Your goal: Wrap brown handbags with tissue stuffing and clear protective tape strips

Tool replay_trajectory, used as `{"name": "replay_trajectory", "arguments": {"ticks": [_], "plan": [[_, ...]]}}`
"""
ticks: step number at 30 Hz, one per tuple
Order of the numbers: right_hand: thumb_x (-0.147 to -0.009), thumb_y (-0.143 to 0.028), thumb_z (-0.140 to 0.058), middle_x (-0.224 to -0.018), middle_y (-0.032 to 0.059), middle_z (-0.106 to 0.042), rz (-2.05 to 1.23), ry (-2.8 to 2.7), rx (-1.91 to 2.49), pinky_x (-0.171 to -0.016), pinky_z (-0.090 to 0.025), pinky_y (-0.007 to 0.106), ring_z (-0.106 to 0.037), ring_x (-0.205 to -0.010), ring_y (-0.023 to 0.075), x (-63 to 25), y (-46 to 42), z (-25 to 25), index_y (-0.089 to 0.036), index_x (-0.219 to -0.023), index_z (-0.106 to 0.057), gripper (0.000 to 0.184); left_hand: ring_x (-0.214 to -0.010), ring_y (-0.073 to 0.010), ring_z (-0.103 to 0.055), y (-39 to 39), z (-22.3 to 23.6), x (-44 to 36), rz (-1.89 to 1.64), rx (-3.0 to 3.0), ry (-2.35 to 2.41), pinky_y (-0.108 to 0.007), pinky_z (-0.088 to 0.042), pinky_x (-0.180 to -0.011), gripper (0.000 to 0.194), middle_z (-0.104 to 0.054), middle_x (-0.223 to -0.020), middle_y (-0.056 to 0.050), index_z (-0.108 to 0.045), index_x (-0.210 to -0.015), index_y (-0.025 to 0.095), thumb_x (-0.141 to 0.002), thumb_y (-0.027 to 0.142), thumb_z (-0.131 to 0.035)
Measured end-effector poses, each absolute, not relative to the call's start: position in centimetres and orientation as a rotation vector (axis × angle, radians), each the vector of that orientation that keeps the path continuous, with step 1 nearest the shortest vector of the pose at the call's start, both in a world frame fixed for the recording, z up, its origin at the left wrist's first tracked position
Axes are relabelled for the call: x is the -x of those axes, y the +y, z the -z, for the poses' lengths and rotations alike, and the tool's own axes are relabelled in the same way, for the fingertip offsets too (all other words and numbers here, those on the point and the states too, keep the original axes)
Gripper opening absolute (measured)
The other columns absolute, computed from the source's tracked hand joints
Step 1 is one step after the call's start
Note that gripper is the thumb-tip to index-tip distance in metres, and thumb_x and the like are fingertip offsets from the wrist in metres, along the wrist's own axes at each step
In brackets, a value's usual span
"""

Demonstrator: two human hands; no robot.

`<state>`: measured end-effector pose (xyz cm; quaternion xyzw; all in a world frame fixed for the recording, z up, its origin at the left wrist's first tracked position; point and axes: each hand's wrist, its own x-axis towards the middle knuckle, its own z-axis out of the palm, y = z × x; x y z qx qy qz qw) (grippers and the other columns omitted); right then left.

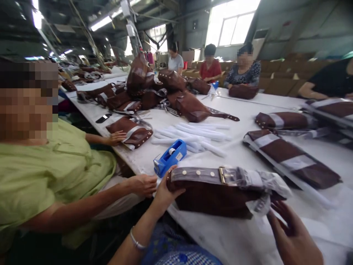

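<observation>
Brown bag (212, 201) had its buckled strap (197, 177) up top, L hand (165, 191) clamped on one end. R hand (291, 226) was by the other, cdn't tell if gripping tbh.

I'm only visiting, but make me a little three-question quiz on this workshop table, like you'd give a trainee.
1. True or false: the camera wearer has a bangle on the left wrist.

2. Which thing stands on the table just beyond the wearer's left hand?
A) a kettle
B) a blue tape dispenser
C) a hammer

3. Fill in: the strap along the top of the brown bag carries a rectangular, gold-coloured ____.

Key: 1 true; 2 B; 3 buckle.
</observation>
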<state>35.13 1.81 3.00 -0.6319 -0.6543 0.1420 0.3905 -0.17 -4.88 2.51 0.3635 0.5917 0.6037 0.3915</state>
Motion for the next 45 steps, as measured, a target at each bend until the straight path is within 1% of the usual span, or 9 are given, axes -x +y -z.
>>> {"name": "replay_trajectory", "arguments": {"ticks": [5,10,18,23,26,29,36,42,45], "plan": [[-0.092,-0.032,-0.064,-0.1,0.0074,-0.074,0.016,-1.842,1.176,-0.077,-0.054,0.038,-0.072,-0.086,0.0263,-30.5,-0.7,-5.2,-0.024,-0.108,-0.068,0.019,-0.134,-0.0264,-0.05,-5.5,-4.2,-0.1,-1.596,-1.018,1.418,-0.041,-0.039,-0.114,0.098,-0.05,-0.147,-0.009,-0.031,-0.15,0.03,-0.068,0.031,-0.085],[-0.09,-0.01,-0.063,-0.109,0.0063,-0.073,-0.193,-2.183,0.572,-0.09,-0.055,0.032,-0.07,-0.099,0.02,-26.0,0.5,-6.2,-0.021,-0.121,-0.064,0.033,-0.129,-0.0267,-0.054,-6.1,-5.2,-0.4,-1.572,-0.998,1.434,-0.039,-0.042,-0.11,0.06,-0.056,-0.142,-0.007,-0.048,-0.14,0.027,-0.086,0.041,-0.069],[-0.088,-0.003,-0.064,-0.094,0.0045,-0.073,0.058,-1.948,0.788,-0.078,-0.057,0.029,-0.069,-0.084,0.0158,-30.3,0.7,-6.8,-0.021,-0.116,-0.066,0.034,-0.136,-0.0262,-0.047,-4.8,-3.8,0.4,-1.578,-0.937,1.644,-0.042,-0.033,-0.117,0.051,-0.057,-0.141,-0.003,-0.055,-0.134,0.029,-0.088,0.051,-0.062],[-0.087,-0.017,-0.072,-0.109,0.0068,-0.07,0.343,-1.68,1.128,-0.093,-0.054,0.037,-0.067,-0.099,0.0206,-32.9,2.2,-7.1,-0.025,-0.122,-0.065,0.037,-0.135,-0.0269,-0.048,-4.5,-4.8,0.2,-1.518,-1.064,1.779,-0.042,-0.034,-0.117,0.057,-0.056,-0.142,-0.005,-0.055,-0.135,0.027,-0.086,0.054,-0.062],[-0.092,-0.032,-0.066,-0.134,0.012,-0.059,0.159,-1.661,1.313,-0.11,-0.043,0.048,-0.054,-0.127,0.0275,-33.0,3.0,-6.9,-0.024,-0.138,-0.053,0.049,-0.132,-0.0281,-0.052,-4.2,-6.1,0.3,-1.461,-1.325,1.883,-0.042,-0.038,-0.114,0.066,-0.056,-0.143,-0.006,-0.052,-0.138,0.027,-0.079,0.051,-0.068],[-0.092,-0.047,-0.062,-0.151,0.0161,-0.043,-0.189,-1.557,1.48,-0.115,-0.035,0.056,-0.042,-0.138,0.0325,-33.1,3.0,-5.7,-0.02,-0.151,-0.036,0.07,-0.122,-0.0287,-0.061,-3.7,-7.2,0.5,-1.315,-1.474,1.905,-0.041,-0.046,-0.107,0.057,-0.068,-0.127,-0.004,-0.062,-0.129,0.027,-0.076,0.049,-0.067],[-0.084,-0.06,-0.066,-0.13,0.0152,-0.064,-0.894,-1.236,1.408,-0.101,-0.052,0.051,-0.062,-0.117,0.0339,-33.7,5.0,-3.7,-0.016,-0.128,-0.061,0.063,-0.097,-0.0292,-0.071,-4.7,-8.1,-1.1,-1.286,-1.327,1.962,-0.036,-0.059,-0.085,0.046,-0.076,-0.102,-0.003,-0.072,-0.11,0.024,-0.073,0.051,-0.069],[-0.084,-0.064,-0.063,-0.16,0.0151,-0.028,-1.025,-0.908,1.173,-0.104,-0.05,0.041,-0.044,-0.139,0.0296,-32.1,7.9,-5.0,-0.027,-0.155,-0.021,0.09,-0.114,-0.0348,-0.065,-9.2,-9.2,-7.2,-1.13,-1.532,1.251,-0.045,-0.058,-0.092,0.075,-0.068,-0.127,-0.008,-0.062,-0.132,0.035,-0.065,0.064,-0.078],[-0.092,-0.065,-0.049,-0.163,0.0097,-0.024,-1.015,-0.848,1.282,-0.109,-0.045,0.044,-0.035,-0.145,0.0276,-32.2,4.1,-3.7,-0.033,-0.156,-0.017,0.079,-0.113,-0.0316,-0.066,-8.4,-8.5,-8.1,-1.015,-1.471,1.015,-0.043,-0.06,-0.087,0.06,-0.066,-0.131,-0.009,-0.062,-0.132,0.035,-0.08,0.066,-0.063]]}}
